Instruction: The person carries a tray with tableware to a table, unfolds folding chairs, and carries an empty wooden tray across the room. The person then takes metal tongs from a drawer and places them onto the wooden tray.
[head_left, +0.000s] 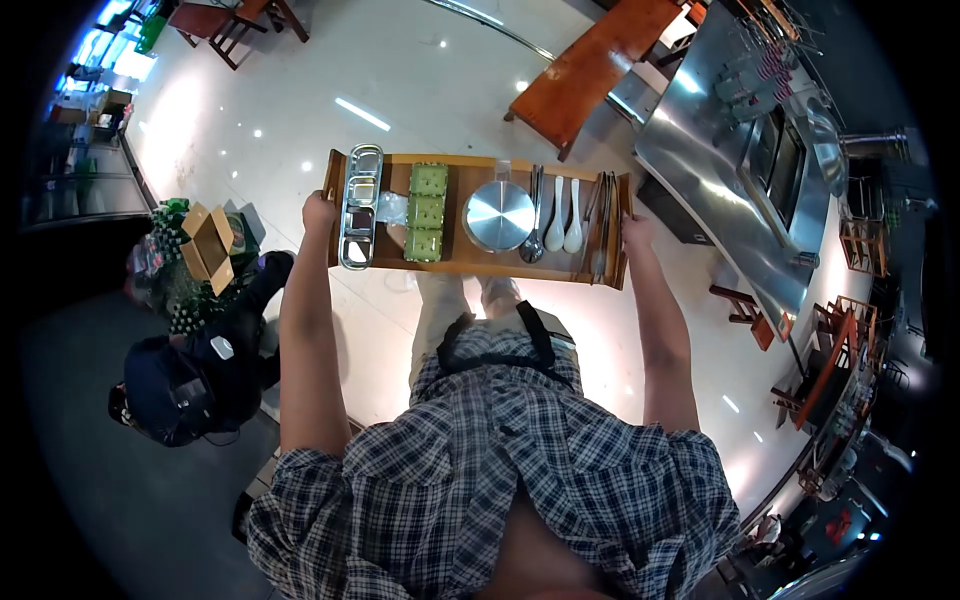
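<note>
A wooden tray (456, 176) with raised ends is held level in front of my waist. My left hand (319, 213) is closed around its left end, and my right hand (636, 231) grips the right end. On the tray lie a steel dish (348, 220) with several compartments, a green three-section dish (428, 213), and a round shiny steel pan (499, 216). To the pan's right are metal spoons (532, 245), two white spoons (573, 236), and long thin sticks like chopsticks (602, 225). A small clear packet (393, 208) sits between the two dishes.
A person (190, 385) in dark clothes bends at my left beside an open cardboard box (208, 248) and green bottles. Ahead stands an orange-brown wooden table (590, 80). A steel counter (715, 170) and wooden chairs (745, 312) line the right.
</note>
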